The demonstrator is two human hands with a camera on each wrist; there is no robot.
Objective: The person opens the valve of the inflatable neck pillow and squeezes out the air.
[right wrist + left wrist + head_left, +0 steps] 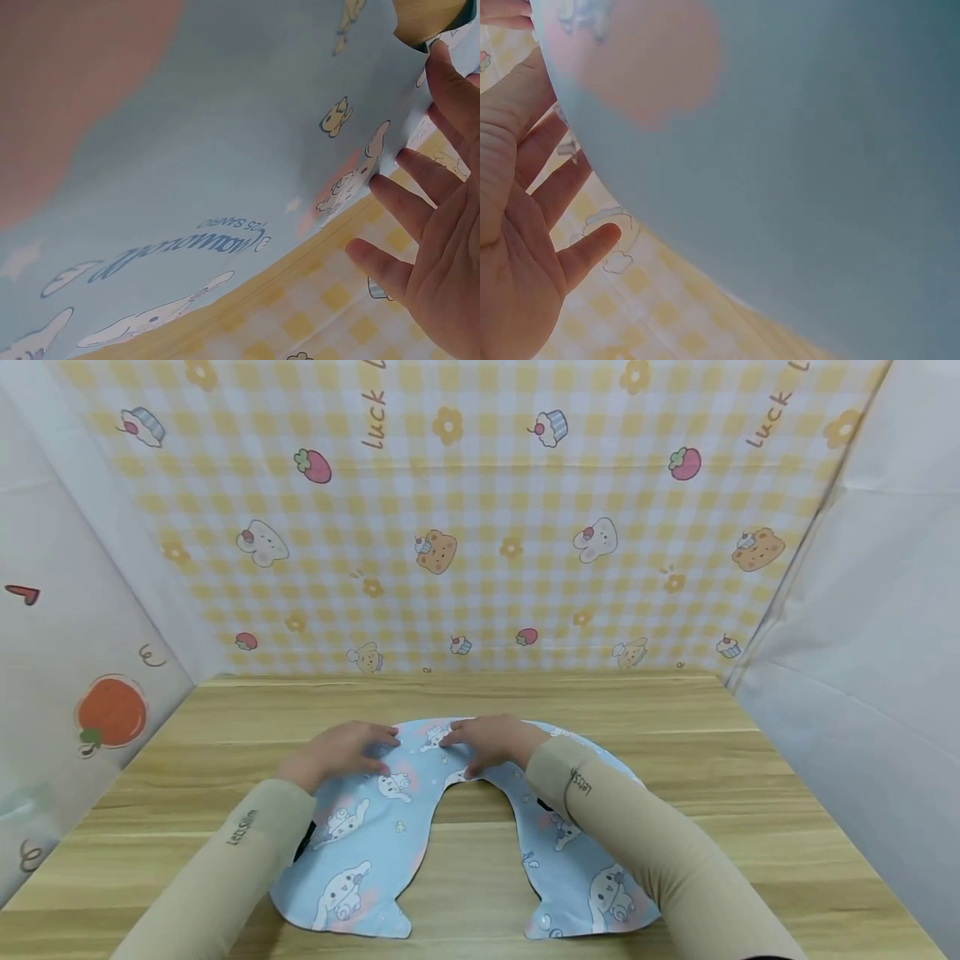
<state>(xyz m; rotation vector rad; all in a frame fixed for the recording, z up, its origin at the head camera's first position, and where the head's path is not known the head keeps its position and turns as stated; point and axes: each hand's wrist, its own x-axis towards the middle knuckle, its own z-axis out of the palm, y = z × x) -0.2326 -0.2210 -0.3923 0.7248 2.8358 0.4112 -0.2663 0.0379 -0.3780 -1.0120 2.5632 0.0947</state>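
Note:
A flat, U-shaped light blue neck pillow point(401, 827), printed with white long-eared characters and pink patches, lies on the wooden table with its two ends towards me. My left hand point(341, 752) touches its upper left part, fingers spread over the surface. Near the top of the curve rests my right hand point(495, 742), its thumb by the inner edge. In the left wrist view the fingers point(562, 187) reach along the pillow's rounded edge point(742, 187). The right wrist view shows straight, separated fingers point(401, 206) on the printed surface point(225, 150).
The wooden table point(750, 827) shows bare grain on both sides of the pillow. Behind it stands a yellow-checked fabric backdrop point(480, 510) with cartoon prints. White sheets flank the table on the left point(67, 610) and right point(870, 610).

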